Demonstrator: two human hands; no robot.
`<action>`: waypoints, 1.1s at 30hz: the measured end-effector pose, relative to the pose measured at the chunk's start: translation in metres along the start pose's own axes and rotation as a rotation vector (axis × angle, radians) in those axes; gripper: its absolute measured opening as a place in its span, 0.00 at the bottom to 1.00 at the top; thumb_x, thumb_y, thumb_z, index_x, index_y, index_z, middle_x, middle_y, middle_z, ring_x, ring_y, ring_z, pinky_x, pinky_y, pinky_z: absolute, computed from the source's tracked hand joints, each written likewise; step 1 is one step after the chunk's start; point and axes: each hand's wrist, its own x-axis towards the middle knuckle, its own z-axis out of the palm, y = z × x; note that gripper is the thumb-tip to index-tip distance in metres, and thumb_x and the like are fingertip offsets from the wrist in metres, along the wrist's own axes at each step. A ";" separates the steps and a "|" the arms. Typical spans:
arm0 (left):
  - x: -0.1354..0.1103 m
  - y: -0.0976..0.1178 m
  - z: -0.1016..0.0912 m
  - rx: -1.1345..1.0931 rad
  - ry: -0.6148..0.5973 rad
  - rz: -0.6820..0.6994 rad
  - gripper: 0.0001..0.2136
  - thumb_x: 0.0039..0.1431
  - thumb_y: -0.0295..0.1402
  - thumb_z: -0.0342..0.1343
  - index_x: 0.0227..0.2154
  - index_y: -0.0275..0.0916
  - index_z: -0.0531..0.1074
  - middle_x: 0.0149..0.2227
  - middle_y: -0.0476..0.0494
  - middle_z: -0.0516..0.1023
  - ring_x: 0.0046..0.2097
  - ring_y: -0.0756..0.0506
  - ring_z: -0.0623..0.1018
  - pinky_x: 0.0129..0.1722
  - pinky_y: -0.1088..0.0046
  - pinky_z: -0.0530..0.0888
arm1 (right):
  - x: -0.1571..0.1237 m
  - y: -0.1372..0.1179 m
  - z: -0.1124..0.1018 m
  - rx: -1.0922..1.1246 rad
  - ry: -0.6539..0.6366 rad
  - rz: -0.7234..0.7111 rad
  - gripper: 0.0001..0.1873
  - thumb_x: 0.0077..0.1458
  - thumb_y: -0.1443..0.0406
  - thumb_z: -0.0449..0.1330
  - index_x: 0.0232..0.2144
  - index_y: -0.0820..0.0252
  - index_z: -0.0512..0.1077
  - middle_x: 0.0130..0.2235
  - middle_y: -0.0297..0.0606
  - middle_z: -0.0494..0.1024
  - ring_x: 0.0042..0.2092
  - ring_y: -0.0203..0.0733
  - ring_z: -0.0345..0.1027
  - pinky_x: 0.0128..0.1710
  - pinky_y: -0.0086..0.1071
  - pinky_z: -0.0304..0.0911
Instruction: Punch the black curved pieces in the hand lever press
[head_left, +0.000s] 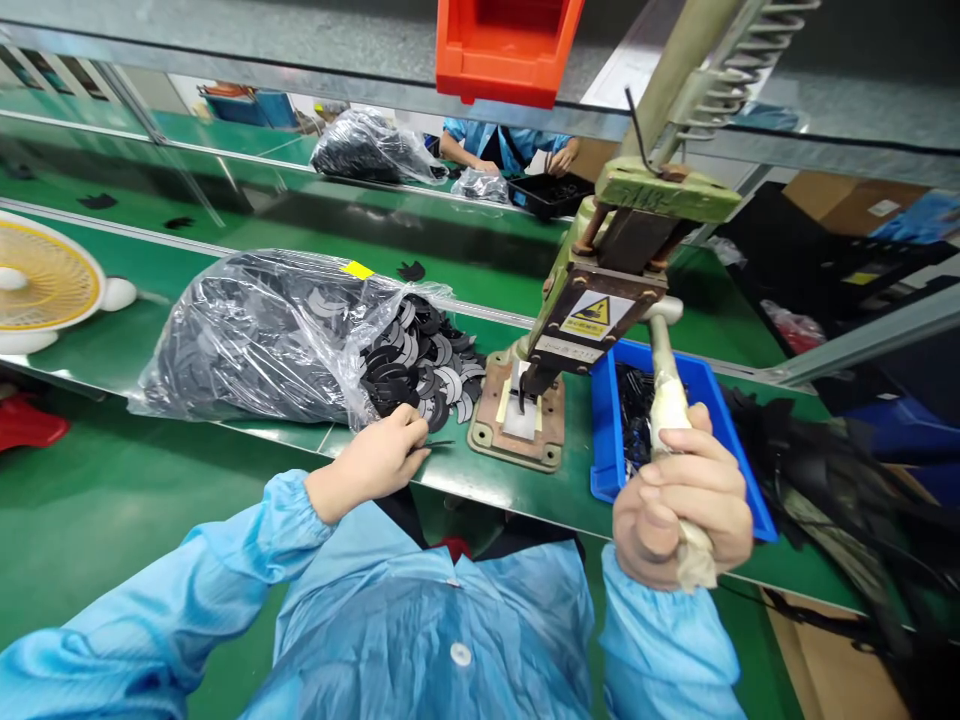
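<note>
My left hand [375, 455] is closed, pinching a thin dark curved piece [439, 443] at the bench's front edge. Just beyond it, a heap of black and grey crescent-shaped pieces [420, 350] spills from the mouth of a clear plastic bag [247, 340]. Wrapped round the tape-covered lever handle [670, 400] of a green hand press [592, 270] is my right hand [686, 500]. Under the press head, a small metal plate [519, 418] sits on the brown press base [487, 425]; a dark hooked part [523, 388] stands over the plate.
Right of the press is a blue bin [607, 480] with small black parts. An orange bin [510, 60] hangs overhead at a metal shelf. A fan [45, 280] stands at far left. Across the bench, another person's hands [559, 160] work by a black tray [551, 195].
</note>
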 end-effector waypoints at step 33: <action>0.142 0.032 0.038 -0.898 0.121 -0.140 0.14 0.68 0.46 0.61 0.38 0.39 0.74 0.32 0.48 0.80 0.31 0.49 0.78 0.31 0.75 0.72 | 0.001 -0.007 -0.005 -0.024 -0.078 0.035 0.18 0.64 0.54 0.65 0.26 0.52 0.67 0.29 0.28 0.72 0.43 0.45 0.77 0.65 0.67 0.72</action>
